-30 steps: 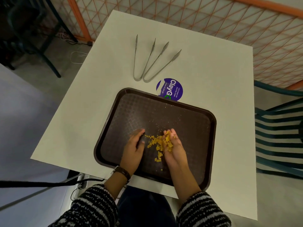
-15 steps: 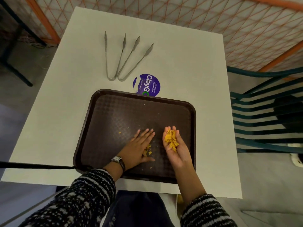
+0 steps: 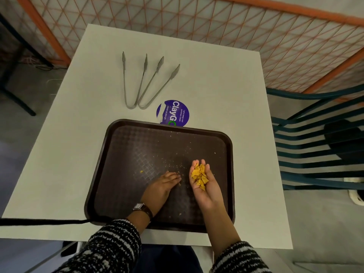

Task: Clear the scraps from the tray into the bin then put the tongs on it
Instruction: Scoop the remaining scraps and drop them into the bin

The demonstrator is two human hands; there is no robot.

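Note:
A dark brown tray (image 3: pixel 126 146) lies on the white table (image 3: pixel 216 79) in front of me. My right hand (image 3: pixel 204 186) is cupped palm up over the tray's right part and holds a heap of yellow scraps (image 3: pixel 199 176). My left hand (image 3: pixel 162 187) rests palm down on the tray just left of it, fingers together and bent; whether it covers any scraps is hidden. One yellow scrap (image 3: pixel 141 171) and fine crumbs lie loose on the tray. Two metal tongs (image 3: pixel 145 83) lie side by side on the table beyond the tray. No bin is in view.
A round purple sticker (image 3: pixel 173 113) sits on the table at the tray's far edge. A teal slatted chair (image 3: pixel 319 146) stands to the right. An orange mesh fence (image 3: pixel 236 26) runs behind the table. A black strap (image 3: pixel 43 221) crosses the near left edge.
The scraps were heaped between both hands on the tray; now most lie in my upturned right hand, lifted off the tray. My left hand's fingers have drawn together.

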